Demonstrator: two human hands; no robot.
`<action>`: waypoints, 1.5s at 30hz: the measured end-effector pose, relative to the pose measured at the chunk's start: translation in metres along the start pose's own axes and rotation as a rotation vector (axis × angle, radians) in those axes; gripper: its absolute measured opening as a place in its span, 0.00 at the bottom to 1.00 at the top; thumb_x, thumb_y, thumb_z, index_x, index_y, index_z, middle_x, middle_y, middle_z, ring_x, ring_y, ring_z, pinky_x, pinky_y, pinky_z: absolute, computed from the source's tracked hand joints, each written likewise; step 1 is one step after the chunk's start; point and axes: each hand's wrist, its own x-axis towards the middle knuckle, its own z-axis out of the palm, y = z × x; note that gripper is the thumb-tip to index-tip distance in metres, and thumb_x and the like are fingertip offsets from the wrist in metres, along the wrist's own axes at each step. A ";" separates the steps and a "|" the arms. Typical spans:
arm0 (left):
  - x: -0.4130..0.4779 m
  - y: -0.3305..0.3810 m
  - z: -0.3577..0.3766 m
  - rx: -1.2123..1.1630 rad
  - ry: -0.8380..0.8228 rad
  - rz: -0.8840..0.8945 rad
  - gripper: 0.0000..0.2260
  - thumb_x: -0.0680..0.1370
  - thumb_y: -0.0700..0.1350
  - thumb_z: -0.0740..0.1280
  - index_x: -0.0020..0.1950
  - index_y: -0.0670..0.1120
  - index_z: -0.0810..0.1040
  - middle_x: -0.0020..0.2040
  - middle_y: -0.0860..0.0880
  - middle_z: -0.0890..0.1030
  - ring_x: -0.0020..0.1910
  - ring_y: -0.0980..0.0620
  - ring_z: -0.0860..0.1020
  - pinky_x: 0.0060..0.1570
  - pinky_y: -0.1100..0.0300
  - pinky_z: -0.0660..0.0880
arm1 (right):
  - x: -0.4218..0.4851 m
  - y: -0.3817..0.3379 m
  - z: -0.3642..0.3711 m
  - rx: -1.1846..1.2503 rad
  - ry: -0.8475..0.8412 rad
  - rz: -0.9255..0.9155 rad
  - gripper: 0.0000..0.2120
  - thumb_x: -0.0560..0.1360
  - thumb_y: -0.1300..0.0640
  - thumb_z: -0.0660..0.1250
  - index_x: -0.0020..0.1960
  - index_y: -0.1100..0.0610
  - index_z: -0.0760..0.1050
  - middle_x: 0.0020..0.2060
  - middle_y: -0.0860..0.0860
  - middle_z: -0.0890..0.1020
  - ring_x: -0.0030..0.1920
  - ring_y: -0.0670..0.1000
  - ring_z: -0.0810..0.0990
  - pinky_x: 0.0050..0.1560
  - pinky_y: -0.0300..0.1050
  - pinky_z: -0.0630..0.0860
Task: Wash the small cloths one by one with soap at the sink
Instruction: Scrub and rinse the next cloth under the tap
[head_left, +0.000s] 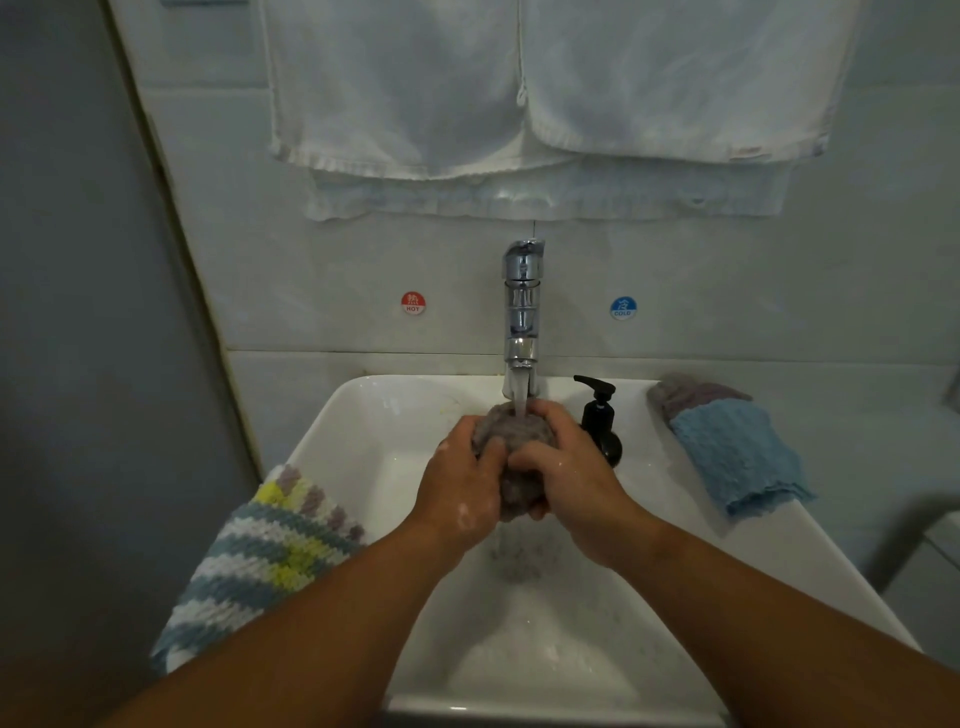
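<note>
Now left hand (460, 486) and right hand (563, 480) clench balled grey-purple cloth (511, 426) under chrome tap (522, 306), likely rinsing soap.

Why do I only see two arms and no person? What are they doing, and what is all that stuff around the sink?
The camera sits on the person's head and looks down, so only their arms show. The left hand and right hand squeeze a grey cloth under water running from the tap into the white sink. A black soap bottle stands beside the tap. A blue cloth lies on the right edge, a purplish cloth behind it; a striped cloth lies on the left edge. White towels hang above.
</note>
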 end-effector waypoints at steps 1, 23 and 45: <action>0.001 0.000 -0.001 0.042 0.022 0.000 0.10 0.85 0.52 0.59 0.62 0.51 0.76 0.55 0.47 0.81 0.53 0.47 0.81 0.53 0.45 0.83 | 0.000 0.001 0.001 0.005 -0.042 0.003 0.19 0.79 0.62 0.66 0.65 0.44 0.72 0.50 0.55 0.82 0.43 0.55 0.82 0.35 0.42 0.78; 0.001 -0.002 -0.002 -0.005 0.036 -0.008 0.06 0.84 0.52 0.62 0.57 0.52 0.75 0.50 0.46 0.82 0.44 0.48 0.81 0.44 0.51 0.81 | 0.002 0.006 0.003 -0.045 -0.024 0.028 0.11 0.82 0.53 0.65 0.63 0.45 0.72 0.51 0.52 0.82 0.47 0.50 0.83 0.36 0.40 0.77; -0.007 0.012 -0.001 -0.265 -0.171 -0.134 0.17 0.80 0.33 0.65 0.62 0.52 0.73 0.56 0.42 0.80 0.46 0.44 0.84 0.43 0.50 0.84 | 0.006 0.003 0.000 -0.064 0.215 -0.010 0.10 0.83 0.62 0.62 0.59 0.49 0.74 0.52 0.53 0.81 0.54 0.53 0.82 0.53 0.53 0.84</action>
